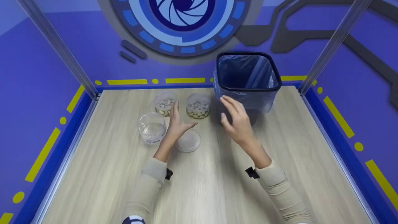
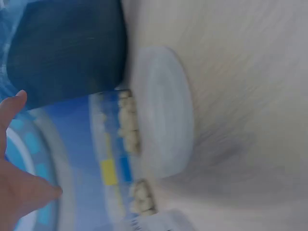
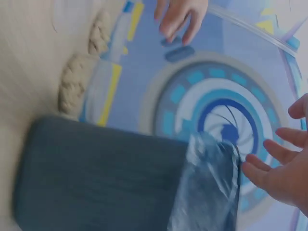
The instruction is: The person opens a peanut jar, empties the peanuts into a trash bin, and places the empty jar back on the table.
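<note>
My left hand (image 1: 178, 126) hovers over the table with thumb and fingers spread, holding nothing. Below it lies a round translucent lid (image 1: 188, 143), also large in the left wrist view (image 2: 166, 115). Just left of the hand stands a clear plastic jar (image 1: 151, 129) with nothing visible inside. Behind are two clear jars of pale, nut-like pieces, one at left (image 1: 161, 111) partly behind my fingertips, one at right (image 1: 198, 114). My right hand (image 1: 239, 124), fingers extended and holding nothing, is in front of a bin (image 1: 248, 88) lined with a bluish plastic bag; the right wrist view shows fingertips near its rim.
The bin with its black rim (image 1: 248, 90) stands at the back right of the light wooden table (image 1: 205, 186). Blue printed walls (image 1: 186, 67) enclose the back and sides, with metal posts (image 1: 323, 65) at the corners.
</note>
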The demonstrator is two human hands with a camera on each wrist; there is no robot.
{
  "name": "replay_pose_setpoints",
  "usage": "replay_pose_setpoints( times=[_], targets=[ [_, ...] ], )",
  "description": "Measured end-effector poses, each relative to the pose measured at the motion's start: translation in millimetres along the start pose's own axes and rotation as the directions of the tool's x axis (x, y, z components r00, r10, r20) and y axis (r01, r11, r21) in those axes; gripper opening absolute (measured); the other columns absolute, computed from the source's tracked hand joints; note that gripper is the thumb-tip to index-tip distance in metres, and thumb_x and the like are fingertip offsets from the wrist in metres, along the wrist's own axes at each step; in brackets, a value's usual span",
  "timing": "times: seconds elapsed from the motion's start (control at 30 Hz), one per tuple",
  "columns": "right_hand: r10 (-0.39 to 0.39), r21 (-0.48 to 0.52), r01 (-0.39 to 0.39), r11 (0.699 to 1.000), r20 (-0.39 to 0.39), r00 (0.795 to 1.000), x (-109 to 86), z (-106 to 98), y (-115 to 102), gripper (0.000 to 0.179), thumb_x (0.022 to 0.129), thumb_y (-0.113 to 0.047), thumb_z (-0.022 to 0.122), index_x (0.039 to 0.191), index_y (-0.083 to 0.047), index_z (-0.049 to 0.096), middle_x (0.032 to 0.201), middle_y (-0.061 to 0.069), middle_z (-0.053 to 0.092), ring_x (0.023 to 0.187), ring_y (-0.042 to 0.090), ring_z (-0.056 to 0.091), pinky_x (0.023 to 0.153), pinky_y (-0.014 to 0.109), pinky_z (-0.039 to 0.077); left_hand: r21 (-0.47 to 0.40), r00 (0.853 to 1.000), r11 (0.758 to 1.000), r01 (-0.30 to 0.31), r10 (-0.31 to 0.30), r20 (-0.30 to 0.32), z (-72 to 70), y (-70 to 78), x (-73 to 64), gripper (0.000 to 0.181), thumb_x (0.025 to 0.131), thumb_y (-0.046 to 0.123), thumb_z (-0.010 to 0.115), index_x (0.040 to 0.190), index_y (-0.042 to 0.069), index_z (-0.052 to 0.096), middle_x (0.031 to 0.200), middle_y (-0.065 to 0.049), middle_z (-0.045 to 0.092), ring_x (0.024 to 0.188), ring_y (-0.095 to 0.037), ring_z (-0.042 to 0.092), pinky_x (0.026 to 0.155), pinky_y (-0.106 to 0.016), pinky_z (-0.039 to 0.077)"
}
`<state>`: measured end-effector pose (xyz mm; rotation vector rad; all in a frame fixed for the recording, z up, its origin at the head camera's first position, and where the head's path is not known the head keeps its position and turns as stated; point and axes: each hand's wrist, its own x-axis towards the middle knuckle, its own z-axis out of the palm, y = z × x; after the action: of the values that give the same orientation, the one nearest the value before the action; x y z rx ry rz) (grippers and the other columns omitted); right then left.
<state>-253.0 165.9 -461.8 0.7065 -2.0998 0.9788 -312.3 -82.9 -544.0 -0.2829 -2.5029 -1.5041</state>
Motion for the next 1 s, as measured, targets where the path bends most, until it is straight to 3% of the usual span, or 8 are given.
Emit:
replay_pose_setpoints(
  times=[0.23, 0.37, 0.47, 0.63, 0.8, 1.0],
  targets=[
    [0.075, -0.015, -0.074, 0.997, 0.137, 0.988, -20.1, 34.5, 8.5, 0.045, 0.094, -0.008, 0.063, 0.138, -0.001, 0.061, 0.138, 0.014, 0.062, 0.126, 0.033, 0.058, 0.105, 0.049, 0.048, -0.003, 0.999, 0.999, 0.037, -0.036, 0.032, 27.9, -26.9, 16.7, 0.126, 0.07, 0.02, 0.094, 0.159, -0.006, 0.009, 0.165, -0.03, 0.009, 0.154, -0.043, 0.009, 0.126, -0.048, 0.016],
    [0.157, -0.019, -0.157, 0.987, 0.197, 0.968, -27.7, 49.2, 14.1, 0.045, 0.096, -0.01, 0.063, 0.14, -0.002, 0.059, 0.141, 0.014, 0.06, 0.128, 0.034, 0.056, 0.107, 0.051, 0.046, -0.031, 0.999, 0.998, 0.046, -0.046, 0.009, 40.2, -38.1, 24.1, 0.123, 0.069, 0.016, 0.095, 0.157, -0.01, 0.013, 0.165, -0.03, 0.008, 0.153, -0.046, 0.01, 0.126, -0.047, 0.016],
    [0.225, -0.028, -0.224, 0.974, 0.23, 0.947, -31.4, 57.5, 18.2, 0.047, 0.096, -0.012, 0.063, 0.142, -0.002, 0.058, 0.143, 0.015, 0.058, 0.13, 0.034, 0.055, 0.109, 0.051, 0.045, -0.052, 0.997, 0.996, 0.075, -0.075, -0.003, 46.6, -43.0, 29.5, 0.12, 0.068, 0.012, 0.095, 0.155, -0.011, 0.016, 0.162, -0.032, 0.016, 0.151, -0.045, 0.016, 0.126, -0.046, 0.018],
    [0.298, -0.052, -0.296, 0.954, 0.287, 0.911, -36.5, 67.2, 23.6, 0.05, 0.096, -0.018, 0.062, 0.143, -0.001, 0.056, 0.146, 0.016, 0.055, 0.132, 0.037, 0.052, 0.111, 0.053, 0.042, -0.094, 0.993, 0.988, 0.121, -0.122, 0.004, 52.8, -48.0, 35.1, 0.12, 0.067, 0.008, 0.094, 0.156, -0.01, 0.016, 0.157, -0.031, 0.025, 0.149, -0.044, 0.025, 0.124, -0.046, 0.024],
    [0.337, -0.056, -0.34, 0.939, 0.347, 0.875, -37.2, 72.8, 30.7, 0.054, 0.098, -0.023, 0.06, 0.146, 0.0, 0.052, 0.15, 0.018, 0.051, 0.138, 0.04, 0.046, 0.115, 0.054, 0.037, -0.122, 0.988, 0.98, 0.154, -0.156, -0.004, 55.4, -52.9, 40.0, 0.123, 0.066, 0.008, 0.093, 0.157, -0.01, 0.011, 0.16, -0.032, 0.019, 0.15, -0.044, 0.021, 0.124, -0.047, 0.024],
    [0.362, -0.063, -0.369, 0.927, 0.403, 0.841, -37.9, 74.5, 38.4, 0.058, 0.099, -0.026, 0.059, 0.15, 0.0, 0.047, 0.153, 0.021, 0.047, 0.141, 0.041, 0.042, 0.118, 0.054, 0.033, -0.088, 0.988, 0.984, 0.151, -0.151, 0.017, 56.1, -57.0, 47.6, 0.125, 0.068, 0.011, 0.093, 0.157, -0.009, 0.008, 0.163, -0.034, 0.007, 0.153, -0.044, 0.013, 0.125, -0.046, 0.021]
  ],
)
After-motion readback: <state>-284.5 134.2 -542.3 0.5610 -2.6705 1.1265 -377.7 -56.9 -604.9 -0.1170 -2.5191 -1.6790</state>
